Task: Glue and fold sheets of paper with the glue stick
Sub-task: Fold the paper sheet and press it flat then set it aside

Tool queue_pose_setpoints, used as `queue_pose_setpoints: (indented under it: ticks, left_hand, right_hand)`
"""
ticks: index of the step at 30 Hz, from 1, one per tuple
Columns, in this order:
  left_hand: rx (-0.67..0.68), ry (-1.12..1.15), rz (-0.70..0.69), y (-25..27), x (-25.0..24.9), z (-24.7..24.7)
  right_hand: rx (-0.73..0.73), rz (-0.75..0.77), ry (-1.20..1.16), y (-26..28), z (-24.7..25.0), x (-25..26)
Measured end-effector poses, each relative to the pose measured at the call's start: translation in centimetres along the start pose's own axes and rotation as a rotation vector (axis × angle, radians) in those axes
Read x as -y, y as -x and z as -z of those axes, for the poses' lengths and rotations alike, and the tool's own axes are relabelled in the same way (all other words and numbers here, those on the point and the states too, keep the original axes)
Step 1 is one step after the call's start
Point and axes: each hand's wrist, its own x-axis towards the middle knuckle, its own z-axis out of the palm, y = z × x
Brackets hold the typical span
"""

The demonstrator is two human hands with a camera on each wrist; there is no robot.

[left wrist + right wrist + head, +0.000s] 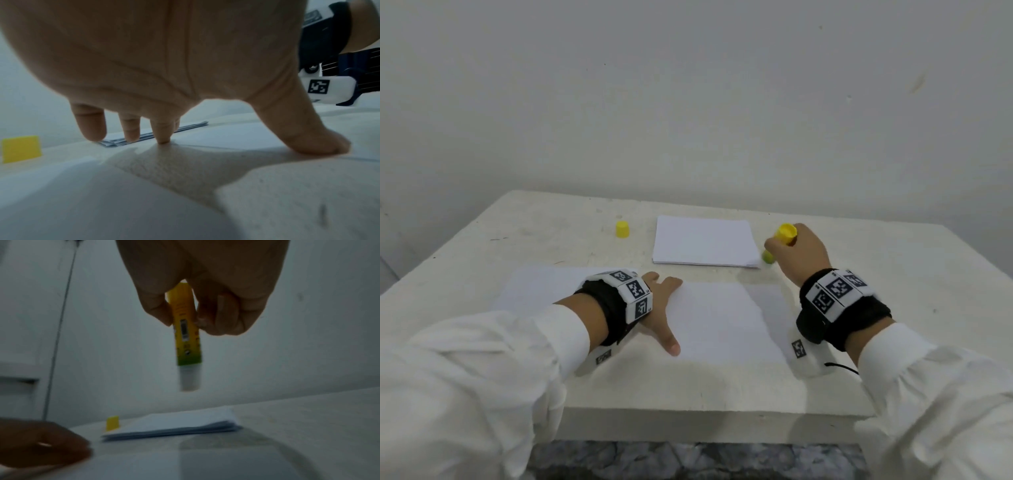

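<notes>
Your right hand point(799, 251) grasps the uncapped yellow glue stick point(187, 337), tip down above the desk's far right; your left hand point(661, 310), fingers spread, pins the flat white paper sheet point(722, 322) near the front edge — gluing and folding remain, the stack of white sheets point(703, 245) behind waiting.

L hand point(659, 308) flat, fingers spread, R hand point(799, 255) raised, curled grip

one glue stick point(785, 235), one cap point(622, 229), one paper stack point(703, 245)
</notes>
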Motion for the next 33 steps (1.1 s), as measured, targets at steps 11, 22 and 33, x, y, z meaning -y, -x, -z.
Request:
queue_pose_setpoints:
  ticks: [11, 22, 33]
  left_hand:
    - [0.004, -0.021, -0.006, -0.3, 0.4, -0.5]
    - [0.007, -0.086, -0.145, 0.5, -0.2, -0.1]
    - [0.048, -0.102, -0.114, -0.9, 0.3, -0.5]
  right_hand:
    - [0.488, 0.205, 0.315, 2.9, -8.2, 6.2]
    - [0.61, 0.305, 0.3, 7.6, -5.9, 5.7]
    - [0.535, 0.168, 0.303, 8.7, -0.5, 1.3]
